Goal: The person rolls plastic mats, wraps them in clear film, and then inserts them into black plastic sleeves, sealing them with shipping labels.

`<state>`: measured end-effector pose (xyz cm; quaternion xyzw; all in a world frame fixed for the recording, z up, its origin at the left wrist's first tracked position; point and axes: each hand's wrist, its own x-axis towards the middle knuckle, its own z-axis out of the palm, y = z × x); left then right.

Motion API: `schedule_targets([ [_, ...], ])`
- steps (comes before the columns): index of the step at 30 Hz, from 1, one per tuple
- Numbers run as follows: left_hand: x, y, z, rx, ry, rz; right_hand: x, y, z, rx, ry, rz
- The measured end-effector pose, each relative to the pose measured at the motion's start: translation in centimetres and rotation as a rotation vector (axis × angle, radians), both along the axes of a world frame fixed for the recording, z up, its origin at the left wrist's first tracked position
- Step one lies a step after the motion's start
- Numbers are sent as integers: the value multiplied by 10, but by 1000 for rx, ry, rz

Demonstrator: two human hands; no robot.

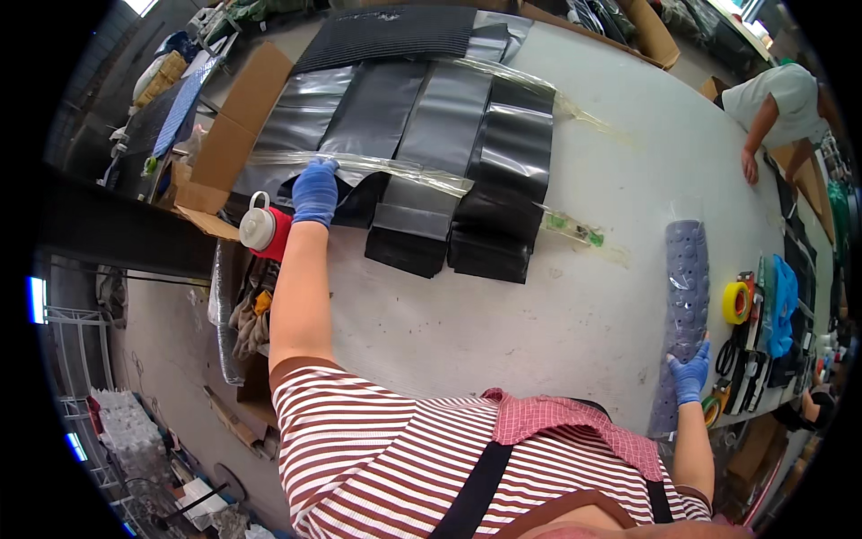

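Note:
My left hand (314, 191), in a blue glove, is closed at the near edge of the black plastic sheets (373, 108), where one sheet (359, 199) curls up beside it. A clear plastic strip (404, 172) runs across the sheets from under my fingers. My right hand (690, 373), also blue-gloved, grips the lower part of a rolled grey-purple mat (686, 278). That roll is dimpled, wrapped in clear film, and lies lengthwise on the right side of the table. Part of the left fingers is hidden from view.
A red bottle with a white lid (258, 229) stands by my left forearm, next to an open cardboard box (238, 117). Yellow tape (736, 303), scissors (726, 357) and a blue cloth-like item (783, 305) lie at right. Another person (777, 108) leans over the far right edge.

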<state>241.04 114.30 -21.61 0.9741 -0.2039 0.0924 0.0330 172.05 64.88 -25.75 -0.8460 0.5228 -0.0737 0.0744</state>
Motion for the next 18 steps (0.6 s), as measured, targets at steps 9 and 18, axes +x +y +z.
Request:
schedule_targets([
  [9, -28, 6, 134, 22, -466, 45, 0, 1, -2, -24, 24, -2],
  [18, -138, -34, 445, -504, -921, -395, -15, -5, -2, -20, -128, 84],
])
